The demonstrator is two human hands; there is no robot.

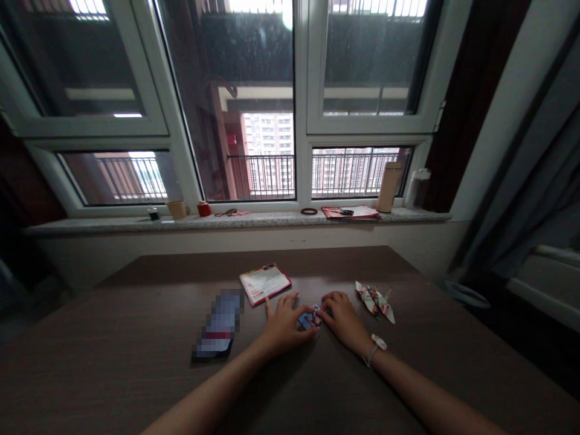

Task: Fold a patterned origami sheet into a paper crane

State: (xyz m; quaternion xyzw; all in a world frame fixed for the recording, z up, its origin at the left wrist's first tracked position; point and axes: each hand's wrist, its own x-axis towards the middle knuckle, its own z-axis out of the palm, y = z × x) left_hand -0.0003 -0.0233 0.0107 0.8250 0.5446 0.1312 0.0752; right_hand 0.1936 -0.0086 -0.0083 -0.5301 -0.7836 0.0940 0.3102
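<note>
A small piece of folded, printed paper (307,320) in blue, white and red lies on the brown table between my hands. My left hand (285,320) pinches its left side between thumb and index finger, with the other fingers spread out. From the other side, my right hand (343,317) grips its right edge with curled fingers; a pale band circles that wrist. To the right of my right hand sits a folded paper crane (375,300) with red and dark print. Parts of the small paper are hidden behind my fingers.
A phone-like device (220,326), blurred over, lies left of my left hand. Behind it rests a stack of printed paper (265,283). Along the windowsill (272,220) stand a paper cup (176,209), a red spool (203,209), scissors, more papers (351,212) and a tan bottle (388,187).
</note>
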